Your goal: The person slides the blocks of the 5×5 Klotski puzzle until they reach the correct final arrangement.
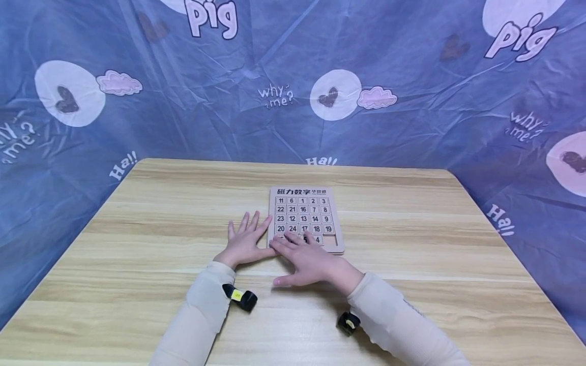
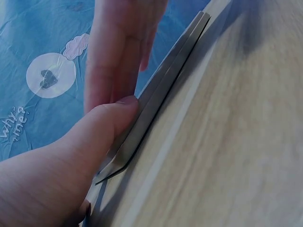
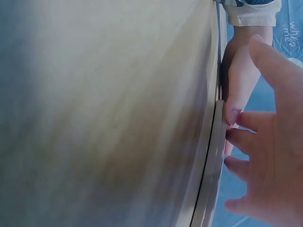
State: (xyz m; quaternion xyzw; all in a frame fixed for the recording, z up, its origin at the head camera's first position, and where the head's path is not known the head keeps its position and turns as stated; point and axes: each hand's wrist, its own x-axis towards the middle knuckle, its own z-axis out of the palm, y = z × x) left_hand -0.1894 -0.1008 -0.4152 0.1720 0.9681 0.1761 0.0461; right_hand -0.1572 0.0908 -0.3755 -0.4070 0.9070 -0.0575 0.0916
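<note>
A number sliding puzzle point(image 1: 338, 229) lies flat on the table, its numbered tiles in rows and a gap at the bottom right corner. My left hand point(image 1: 244, 245) is spread at its left side, with the thumb on the lower left corner and a fingertip at the left edge. Across the bottom row reach the fingers of my right hand point(image 1: 311, 262), touching tiles and covering some numbers; its thumb stands apart, off the board. The left wrist view shows the left thumb point(image 2: 111, 118) against the board's edge. In the right wrist view, the right fingertips point(image 3: 236, 163) meet the board's top.
The wooden table point(image 1: 412, 244) extends around the puzzle on all sides. Behind it hangs a blue printed cloth point(image 1: 229, 127). A small black device point(image 1: 247, 300) is strapped to the left wrist and another black device point(image 1: 348, 323) to the right.
</note>
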